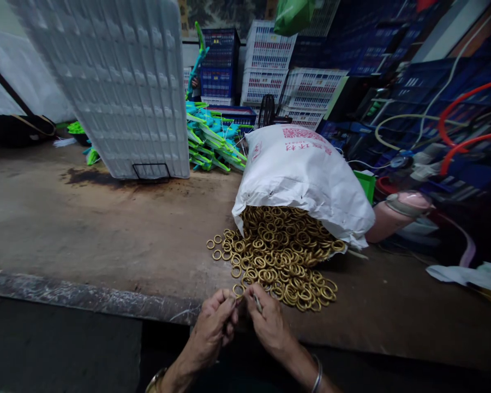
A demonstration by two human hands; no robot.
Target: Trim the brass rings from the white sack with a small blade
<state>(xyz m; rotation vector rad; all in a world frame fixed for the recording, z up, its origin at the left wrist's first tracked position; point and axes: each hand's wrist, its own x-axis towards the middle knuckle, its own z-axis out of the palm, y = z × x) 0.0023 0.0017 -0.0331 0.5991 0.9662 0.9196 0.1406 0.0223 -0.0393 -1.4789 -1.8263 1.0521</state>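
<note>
At the table's front edge, my left hand [215,322] pinches a gold-coloured metal ring [238,291] between thumb and fingers. My right hand [269,322] is closed just beside it, its fingertips close to the same ring. A short, thin grey tool [257,303] pokes out of that hand; its kind is too small to make out. Just beyond both hands spreads a heap of similar rings [286,267]. They spill from the mouth of a white woven sack [298,169] lying on its side, with red print on it.
A ribbed translucent plastic panel [123,87] stands in a black wire holder [151,172] at left. Behind it lie green and blue hangers [216,139]. Stacked crates [268,54] fill the back. To the right are a pink bottle [401,213] and an orange hose [454,147].
</note>
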